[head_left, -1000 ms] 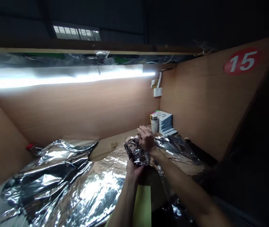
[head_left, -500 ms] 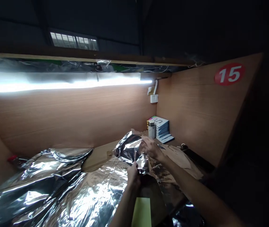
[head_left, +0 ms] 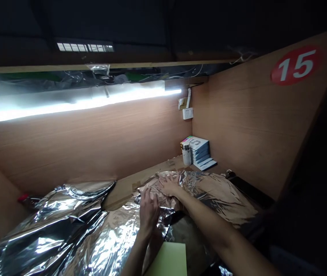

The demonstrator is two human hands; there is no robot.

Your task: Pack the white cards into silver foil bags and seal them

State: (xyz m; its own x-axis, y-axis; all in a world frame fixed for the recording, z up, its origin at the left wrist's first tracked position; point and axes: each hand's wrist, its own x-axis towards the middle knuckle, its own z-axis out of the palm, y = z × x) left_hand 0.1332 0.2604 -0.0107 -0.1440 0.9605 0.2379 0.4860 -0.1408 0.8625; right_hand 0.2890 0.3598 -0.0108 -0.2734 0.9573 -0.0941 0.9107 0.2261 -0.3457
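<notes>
A crumpled sheet of silver foil lies on the desk, spread out under both hands, with a brown-tinted side showing toward the right. My right hand rests flat on top of it, fingers pointing left. My left hand sits just to the left and nearer me, with its fingers apart and pressing on the foil. Neither hand lifts the sheet.
A larger foil mass covers the left and front. Beyond it stand a steel flask and a stack of booklets. Wooden panels enclose the desk, with a lit strip lamp above. A pale green card lies below.
The foil, earlier a raised bunch held between my hands, now lies opened out and low on the desk. Both hands have come down onto it, and my left hand has moved left.
</notes>
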